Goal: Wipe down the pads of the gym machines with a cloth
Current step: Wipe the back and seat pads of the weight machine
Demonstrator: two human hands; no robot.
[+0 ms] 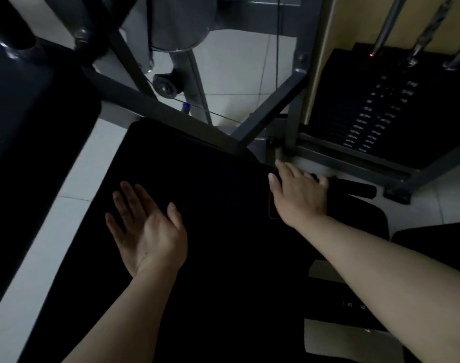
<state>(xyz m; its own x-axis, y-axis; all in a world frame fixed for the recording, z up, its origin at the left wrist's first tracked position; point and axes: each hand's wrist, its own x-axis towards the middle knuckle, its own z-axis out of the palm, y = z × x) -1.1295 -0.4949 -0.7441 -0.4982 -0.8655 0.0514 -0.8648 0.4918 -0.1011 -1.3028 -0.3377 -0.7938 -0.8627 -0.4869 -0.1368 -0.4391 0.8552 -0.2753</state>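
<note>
Smooth flat black pad (210, 205) under open-palmed left hand (147, 231).

A black weight stack (388, 111) stands at the right behind grey steel frame bars (272, 104). A small pulley wheel (166, 86) hangs above the pale tiled floor (239, 74).

- Seat pad (210, 179): plain black, no visible pattern.
- Machine frame (270, 103): dark grey bars.
- Weight stack (375, 111): black plates carrying two columns of small white labels; a red dot near the top.
- Guide rods (386, 27): shiny silver metal.
- Floor tiles (236, 74): pale white-grey with thin grey grout lines.
- Wall panel (352, 19): yellowish tan.
- Pulley wheel (166, 86): black with a grey hub.
- Cable (213, 115): thin, dark, with a blue spot beside it.
</note>
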